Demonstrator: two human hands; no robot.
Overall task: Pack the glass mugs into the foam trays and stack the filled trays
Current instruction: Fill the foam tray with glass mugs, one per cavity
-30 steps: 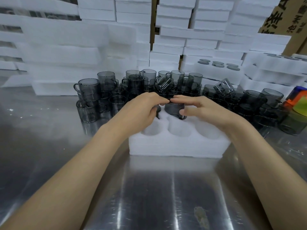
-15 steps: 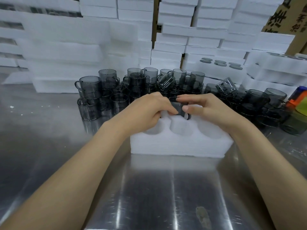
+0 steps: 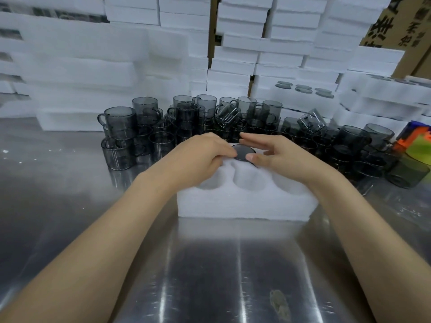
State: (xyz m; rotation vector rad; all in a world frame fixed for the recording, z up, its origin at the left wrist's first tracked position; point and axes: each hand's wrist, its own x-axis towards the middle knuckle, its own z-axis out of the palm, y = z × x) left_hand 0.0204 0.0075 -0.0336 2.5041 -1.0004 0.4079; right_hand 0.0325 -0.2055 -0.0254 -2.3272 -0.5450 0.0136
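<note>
Pressure is applied to the mug (image 3: 242,152), sunk in a rear pocket of the foam tray (image 3: 245,206) at mid-frame, by the curled fingers of the left hand (image 3: 200,157), while the right hand (image 3: 279,156) is held loosely spread, thumb touching its edge, seemingly so it is seated level.

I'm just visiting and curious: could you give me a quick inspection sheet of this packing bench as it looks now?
Surface: steel table, shiny, a smudge near the front.
Job's things: foam tray with one dark mug seated in the back middle pocket; visible front pockets empty; loose mugs piled behind.
Clutter: multicoloured object at the right edge.
Hands: left hand curled beside the mug, grip unclear; right hand relaxed, thumb touching it.
Cables: nothing seen.
Surroundings: stacked foam trays, cardboard box.
</note>
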